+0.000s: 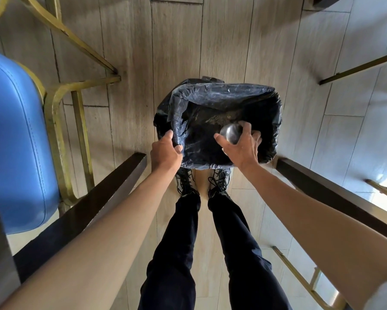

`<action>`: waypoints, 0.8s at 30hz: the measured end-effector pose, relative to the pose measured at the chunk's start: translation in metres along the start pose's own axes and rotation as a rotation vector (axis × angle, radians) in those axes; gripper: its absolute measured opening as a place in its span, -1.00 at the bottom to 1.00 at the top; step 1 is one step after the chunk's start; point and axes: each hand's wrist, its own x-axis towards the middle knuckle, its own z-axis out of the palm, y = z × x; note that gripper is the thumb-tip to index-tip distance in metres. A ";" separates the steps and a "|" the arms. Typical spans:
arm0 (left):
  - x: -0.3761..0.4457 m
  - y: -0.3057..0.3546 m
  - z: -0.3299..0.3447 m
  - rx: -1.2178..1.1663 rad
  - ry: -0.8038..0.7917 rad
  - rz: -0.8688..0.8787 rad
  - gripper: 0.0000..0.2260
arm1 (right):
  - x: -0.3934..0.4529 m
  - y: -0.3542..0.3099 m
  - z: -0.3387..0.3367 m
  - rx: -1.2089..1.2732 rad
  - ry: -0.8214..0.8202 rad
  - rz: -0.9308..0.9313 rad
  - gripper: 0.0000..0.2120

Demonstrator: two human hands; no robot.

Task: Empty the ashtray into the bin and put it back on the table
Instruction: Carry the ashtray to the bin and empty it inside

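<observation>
A bin lined with a black plastic bag (223,92) stands on the floor just ahead of my feet. My left hand (165,151) grips the near left rim of the bag. My right hand (240,146) holds a small round metal ashtray (230,132) tipped over the bin's opening. Brownish ash lies on the bag's inside wall (219,118) just beyond the ashtray. The ashtray's inside is hidden from me.
A blue padded chair (16,139) with gold metal legs (60,139) stands at left. Dark wooden table edges run along both sides, one on the left (94,198) and another on the right (335,193). More gold legs (362,68) cross the right. Pale wood floor (176,41) lies ahead.
</observation>
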 end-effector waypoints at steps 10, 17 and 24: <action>0.002 -0.001 0.002 0.007 -0.009 -0.001 -0.52 | 0.001 0.003 -0.006 -0.047 0.052 -0.159 -0.20; 0.004 -0.002 0.003 0.028 -0.012 0.006 -0.49 | -0.003 0.013 -0.007 -0.094 0.031 -0.164 -0.19; 0.004 -0.001 0.002 0.074 -0.007 0.034 -0.54 | -0.007 0.019 -0.006 -0.090 0.041 -0.174 -0.18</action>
